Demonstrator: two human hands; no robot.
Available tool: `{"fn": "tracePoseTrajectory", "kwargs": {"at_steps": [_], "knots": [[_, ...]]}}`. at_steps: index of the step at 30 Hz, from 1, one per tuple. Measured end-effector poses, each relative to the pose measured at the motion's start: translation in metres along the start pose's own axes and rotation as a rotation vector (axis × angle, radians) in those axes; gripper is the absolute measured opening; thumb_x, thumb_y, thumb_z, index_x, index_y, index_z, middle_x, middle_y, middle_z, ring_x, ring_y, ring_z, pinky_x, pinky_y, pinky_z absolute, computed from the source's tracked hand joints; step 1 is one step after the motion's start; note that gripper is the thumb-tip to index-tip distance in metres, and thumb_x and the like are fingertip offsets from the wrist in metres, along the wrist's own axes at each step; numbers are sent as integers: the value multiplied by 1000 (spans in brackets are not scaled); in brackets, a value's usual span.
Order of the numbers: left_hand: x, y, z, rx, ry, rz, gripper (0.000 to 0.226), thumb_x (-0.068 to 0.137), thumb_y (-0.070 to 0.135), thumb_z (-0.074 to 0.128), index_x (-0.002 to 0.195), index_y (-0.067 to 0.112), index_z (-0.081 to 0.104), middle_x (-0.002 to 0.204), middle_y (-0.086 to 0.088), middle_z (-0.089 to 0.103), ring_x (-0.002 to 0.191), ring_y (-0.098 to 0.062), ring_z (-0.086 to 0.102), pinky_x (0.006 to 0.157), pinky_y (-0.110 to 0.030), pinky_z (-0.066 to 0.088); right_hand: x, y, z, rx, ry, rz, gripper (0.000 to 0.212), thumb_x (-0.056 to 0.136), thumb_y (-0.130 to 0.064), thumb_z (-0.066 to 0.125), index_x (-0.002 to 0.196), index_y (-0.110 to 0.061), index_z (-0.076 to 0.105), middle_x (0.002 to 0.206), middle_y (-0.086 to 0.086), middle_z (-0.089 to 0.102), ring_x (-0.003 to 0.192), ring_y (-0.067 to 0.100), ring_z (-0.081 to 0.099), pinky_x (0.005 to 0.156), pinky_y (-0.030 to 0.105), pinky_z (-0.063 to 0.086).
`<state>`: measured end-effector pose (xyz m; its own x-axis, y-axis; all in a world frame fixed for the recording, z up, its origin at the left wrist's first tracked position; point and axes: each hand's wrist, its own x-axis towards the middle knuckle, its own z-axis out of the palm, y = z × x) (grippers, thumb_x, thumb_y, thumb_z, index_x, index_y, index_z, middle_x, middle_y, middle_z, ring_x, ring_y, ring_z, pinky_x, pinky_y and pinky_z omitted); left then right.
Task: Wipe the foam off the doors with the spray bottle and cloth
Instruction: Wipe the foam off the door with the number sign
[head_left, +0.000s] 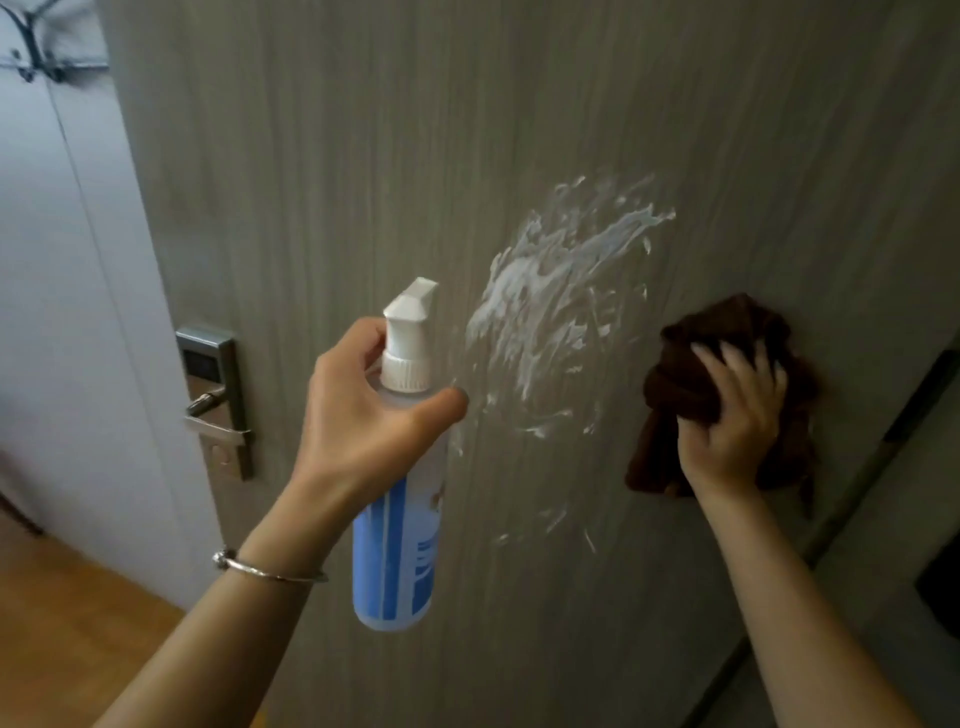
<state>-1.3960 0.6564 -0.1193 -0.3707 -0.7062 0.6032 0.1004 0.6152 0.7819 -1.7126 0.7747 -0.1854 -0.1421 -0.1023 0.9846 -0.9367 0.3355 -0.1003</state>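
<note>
Grey wood-grain door (363, 156) fills most of what we see, its left edge by the metal lock plate and lever handle (215, 400) giving onto a pale wall (62, 260) and wooden floor (67, 613), its right edge meeting a dark frame (883, 457). We see white foam (550, 306) smeared mid-door, bare panel above it. Our left hand (363, 415) grips the spray bottle (400, 519) by its neck just left of the foam, while our right hand (737, 415) curls round the bunched brown cloth (717, 358), held against the door right of it.

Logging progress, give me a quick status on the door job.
Left hand grips spray bottle. Right hand presses brown cloth on door. Foam unwiped. Nothing blocking.
</note>
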Motion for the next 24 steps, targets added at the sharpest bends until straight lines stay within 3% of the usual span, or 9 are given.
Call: {"fn": "tracePoseTrajectory", "kwargs": {"at_steps": [3,6,9,10,14,17,20,22,24], "knots": [[-11,1,4,-61,-38,11,49,56,36,72,93,7,57,78,-4,64,67,-21,62,59,-36,53,-12,-25,-11,267,59,262,36,98,-16,46,122,4,63,135,23,55,136,39,42,118,52,25],[-14,0,14,-122,-73,3,43,61,19,74,99,6,57,86,-12,65,72,-28,63,61,-40,53,-4,-58,-23,475,167,366,38,93,-9,47,128,4,57,138,31,50,134,45,44,115,55,30],[-13,0,26,-209,-144,6,37,63,11,74,97,12,61,83,-8,67,73,-28,65,61,-37,55,4,-81,-34,599,241,405,44,93,-12,49,132,-30,60,141,30,47,136,40,44,117,45,31],[-10,-2,29,-228,-164,5,37,63,11,74,97,12,61,83,-9,68,73,-29,66,61,-39,55,6,-83,-35,593,254,400,42,94,-14,50,131,-31,60,141,30,48,135,38,45,117,48,31],[5,-8,40,-249,-203,-3,39,61,15,74,96,8,61,88,-18,67,73,-30,66,61,-40,55,7,-75,-38,533,235,449,49,96,-26,52,126,13,56,136,32,52,130,43,49,110,61,34],[20,-8,47,-239,-235,20,42,60,17,76,98,5,60,91,-17,68,77,-33,65,63,-44,55,6,-71,-44,498,272,437,42,96,-21,48,125,9,59,137,31,52,132,41,48,111,60,34],[36,-3,53,-247,-242,15,40,61,17,77,95,6,60,89,-17,67,68,-27,63,60,-39,53,8,-71,-48,511,314,420,42,97,-16,46,118,18,59,135,30,53,132,39,48,112,57,34],[46,1,57,-260,-235,-2,40,58,20,76,92,7,60,87,-15,67,65,-16,59,60,-37,53,8,-73,-51,515,314,388,39,97,-15,45,116,16,61,135,19,58,133,36,49,113,56,34],[52,6,61,-278,-253,0,39,57,21,74,91,8,60,87,-13,68,65,-11,58,58,-31,52,7,-78,-56,558,326,368,35,97,-17,46,125,-12,67,135,-12,60,134,24,50,115,47,34]]}}
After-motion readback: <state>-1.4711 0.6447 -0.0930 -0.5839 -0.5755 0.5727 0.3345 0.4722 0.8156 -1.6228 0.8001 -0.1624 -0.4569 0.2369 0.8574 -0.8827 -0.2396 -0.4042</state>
